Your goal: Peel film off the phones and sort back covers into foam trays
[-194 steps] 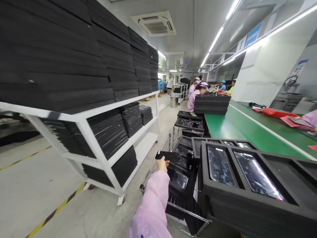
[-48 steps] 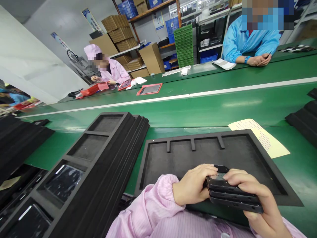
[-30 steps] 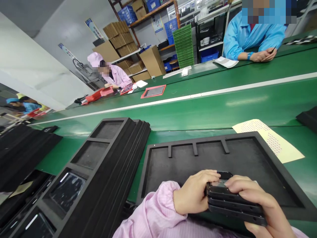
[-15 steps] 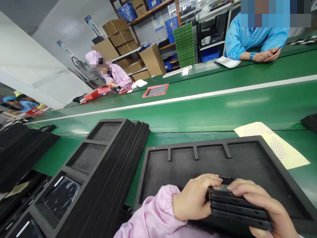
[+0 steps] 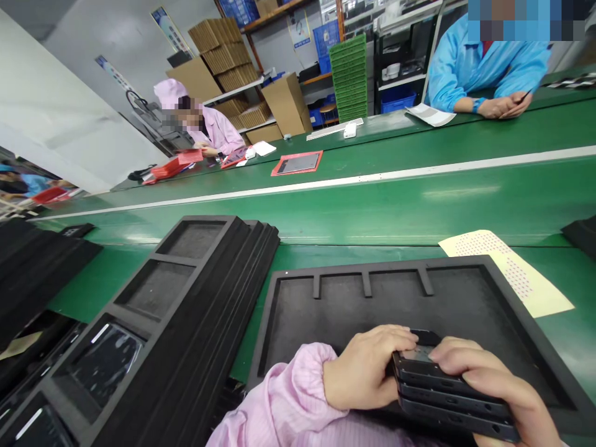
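Observation:
Between my hands is a small stack of dark smartphones (image 5: pixel 454 397), their side edges with small ports facing me. My left hand (image 5: pixel 363 372) grips the stack's left end, fingers over the top and thumb at the side. Around the right end wraps my right hand (image 5: pixel 512 388), its fingers across the upper phone. Both hands are above the near part of a black foam tray (image 5: pixel 321 329), which has short dividers along its far edge. The undersides of the phones and some fingertips are hidden.
To the left stands a stack of black foam trays (image 5: pixel 177 279); its top one holds glossy dark phones (image 5: pixel 105 363) in some pockets. A yellow sticker sheet (image 5: pixel 507 267) lies beyond the tray. Across the green conveyor (image 5: pixel 372 214), two people sit at the far side.
The camera view has shifted slightly, so the tray stack appears further left. My hands keep their hold on the phones, which have hardly moved.

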The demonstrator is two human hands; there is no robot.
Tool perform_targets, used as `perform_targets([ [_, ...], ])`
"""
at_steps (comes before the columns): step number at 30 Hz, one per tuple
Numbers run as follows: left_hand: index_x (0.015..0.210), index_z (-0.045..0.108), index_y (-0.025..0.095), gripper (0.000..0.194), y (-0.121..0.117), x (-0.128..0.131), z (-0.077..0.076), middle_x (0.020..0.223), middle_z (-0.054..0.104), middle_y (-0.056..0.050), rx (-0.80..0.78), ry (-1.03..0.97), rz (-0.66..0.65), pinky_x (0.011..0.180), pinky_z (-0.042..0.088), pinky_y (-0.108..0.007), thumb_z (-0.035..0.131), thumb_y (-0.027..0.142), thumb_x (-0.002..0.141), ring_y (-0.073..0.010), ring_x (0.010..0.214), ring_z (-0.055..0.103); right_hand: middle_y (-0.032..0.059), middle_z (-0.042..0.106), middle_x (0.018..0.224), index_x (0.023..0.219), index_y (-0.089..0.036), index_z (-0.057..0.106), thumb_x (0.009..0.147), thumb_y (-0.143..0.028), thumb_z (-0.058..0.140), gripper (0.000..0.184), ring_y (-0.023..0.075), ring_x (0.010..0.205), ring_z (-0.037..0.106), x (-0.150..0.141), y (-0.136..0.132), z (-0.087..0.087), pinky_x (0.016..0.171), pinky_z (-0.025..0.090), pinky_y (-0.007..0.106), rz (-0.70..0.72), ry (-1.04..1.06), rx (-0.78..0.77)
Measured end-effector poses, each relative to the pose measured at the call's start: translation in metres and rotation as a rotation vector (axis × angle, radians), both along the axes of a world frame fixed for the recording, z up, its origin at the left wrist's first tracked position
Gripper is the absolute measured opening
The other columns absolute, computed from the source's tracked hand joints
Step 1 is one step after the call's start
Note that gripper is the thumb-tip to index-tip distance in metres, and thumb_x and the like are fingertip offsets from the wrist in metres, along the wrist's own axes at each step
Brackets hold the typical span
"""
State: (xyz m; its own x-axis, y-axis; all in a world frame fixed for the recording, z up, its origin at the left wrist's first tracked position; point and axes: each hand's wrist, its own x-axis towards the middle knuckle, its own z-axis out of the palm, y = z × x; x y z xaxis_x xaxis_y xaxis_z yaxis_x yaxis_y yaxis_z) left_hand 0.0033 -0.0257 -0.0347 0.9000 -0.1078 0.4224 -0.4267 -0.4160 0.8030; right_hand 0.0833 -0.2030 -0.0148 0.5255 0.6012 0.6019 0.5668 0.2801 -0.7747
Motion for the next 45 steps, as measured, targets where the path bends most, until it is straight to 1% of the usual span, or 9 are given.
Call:
perform_targets([
  [2, 0.108, 0.049, 0.013, 0.031, -0.0005, -0.0004, 0.0003, 0.107, 0.063, -0.017, 0.030, -0.030, -0.002, 0.092, 0.049, -0.037, 0.055, 0.017, 0.077, -0.0242, 0.107, 0.059, 0.0052, 0.061, 0.093, 0.108, -0.022, 0.050, 0.092, -0.031, 0.051, 0.018, 0.0187, 0.090, 0.061, -0.0002, -0.0029, 0.0019, 0.085, 0.052, 0.030, 0.008, -0.026, 0.000],
  [7, 0.110, 0.047, 0.014, 0.033, -0.0014, -0.0014, -0.0002, 0.108, 0.063, -0.016, 0.070, -0.058, -0.011, 0.094, 0.049, -0.037, 0.054, 0.016, 0.078, -0.0233, 0.107, 0.059, 0.0058, 0.063, 0.089, 0.105, -0.024, 0.051, 0.091, -0.035, 0.051, 0.018, 0.0230, 0.084, 0.064, -0.0031, -0.0048, 0.0066, 0.077, 0.055, 0.038, 0.012, -0.015, -0.034],
  [11, 0.109, 0.047, 0.014, 0.032, -0.0010, -0.0014, 0.0014, 0.108, 0.063, -0.017, 0.072, -0.056, -0.020, 0.094, 0.048, -0.038, 0.054, 0.015, 0.078, -0.0240, 0.108, 0.058, 0.0061, 0.062, 0.091, 0.106, -0.023, 0.051, 0.092, -0.033, 0.049, 0.017, 0.0210, 0.087, 0.063, -0.0032, -0.0045, 0.0072, 0.083, 0.053, 0.035, 0.016, -0.017, -0.034],
  [21, 0.107, 0.048, 0.014, 0.032, -0.0015, -0.0018, 0.0003, 0.108, 0.063, -0.016, 0.059, -0.027, -0.012, 0.094, 0.048, -0.038, 0.054, 0.014, 0.076, -0.0238, 0.108, 0.058, 0.0066, 0.060, 0.095, 0.111, -0.022, 0.048, 0.093, -0.034, 0.048, 0.021, 0.0205, 0.092, 0.060, -0.0018, -0.0029, 0.0066, 0.087, 0.051, 0.033, 0.053, -0.033, -0.019],
  [28, 0.106, 0.049, 0.014, 0.032, -0.0009, -0.0015, -0.0009, 0.108, 0.064, -0.016, 0.051, -0.018, -0.004, 0.092, 0.049, -0.037, 0.055, 0.013, 0.074, -0.0231, 0.108, 0.058, 0.0062, 0.059, 0.096, 0.110, -0.021, 0.048, 0.093, -0.033, 0.047, 0.020, 0.0192, 0.093, 0.059, -0.0035, -0.0047, 0.0044, 0.084, 0.052, 0.030, 0.034, -0.030, -0.021],
  [32, 0.107, 0.047, 0.015, 0.034, -0.0007, -0.0012, -0.0014, 0.110, 0.063, -0.015, 0.028, 0.022, -0.027, 0.094, 0.048, -0.039, 0.056, 0.013, 0.074, -0.0235, 0.110, 0.057, 0.0069, 0.060, 0.093, 0.109, -0.022, 0.049, 0.093, -0.032, 0.048, 0.019, 0.0211, 0.090, 0.060, -0.0038, -0.0042, 0.0045, 0.079, 0.054, 0.033, 0.023, -0.016, -0.022],
  [36, 0.107, 0.047, 0.015, 0.034, -0.0007, -0.0016, -0.0023, 0.110, 0.063, -0.016, 0.014, 0.013, -0.022, 0.093, 0.048, -0.040, 0.058, 0.017, 0.075, -0.0241, 0.109, 0.057, 0.0072, 0.059, 0.094, 0.110, -0.021, 0.049, 0.092, -0.029, 0.048, 0.020, 0.0208, 0.091, 0.060, -0.0030, -0.0038, 0.0040, 0.080, 0.054, 0.032, 0.021, -0.031, -0.021],
  [42, 0.111, 0.046, 0.016, 0.038, 0.0005, -0.0029, -0.0052, 0.114, 0.061, -0.016, 0.006, 0.060, -0.040, 0.095, 0.046, -0.042, 0.058, 0.015, 0.075, -0.0249, 0.113, 0.055, 0.0079, 0.060, 0.092, 0.109, -0.023, 0.050, 0.093, -0.030, 0.047, 0.018, 0.0231, 0.088, 0.061, -0.0020, -0.0032, 0.0045, 0.076, 0.055, 0.036, -0.006, -0.033, -0.023],
  [45, 0.119, 0.043, 0.015, 0.048, -0.0022, -0.0047, -0.0023, 0.119, 0.057, -0.017, 0.010, 0.028, -0.017, 0.100, 0.041, -0.046, 0.062, 0.020, 0.076, -0.0275, 0.117, 0.051, 0.0078, 0.060, 0.092, 0.109, -0.022, 0.050, 0.093, -0.029, 0.047, 0.018, 0.0229, 0.090, 0.061, -0.0017, -0.0007, 0.0045, 0.076, 0.055, 0.036, -0.007, -0.032, -0.006],
])
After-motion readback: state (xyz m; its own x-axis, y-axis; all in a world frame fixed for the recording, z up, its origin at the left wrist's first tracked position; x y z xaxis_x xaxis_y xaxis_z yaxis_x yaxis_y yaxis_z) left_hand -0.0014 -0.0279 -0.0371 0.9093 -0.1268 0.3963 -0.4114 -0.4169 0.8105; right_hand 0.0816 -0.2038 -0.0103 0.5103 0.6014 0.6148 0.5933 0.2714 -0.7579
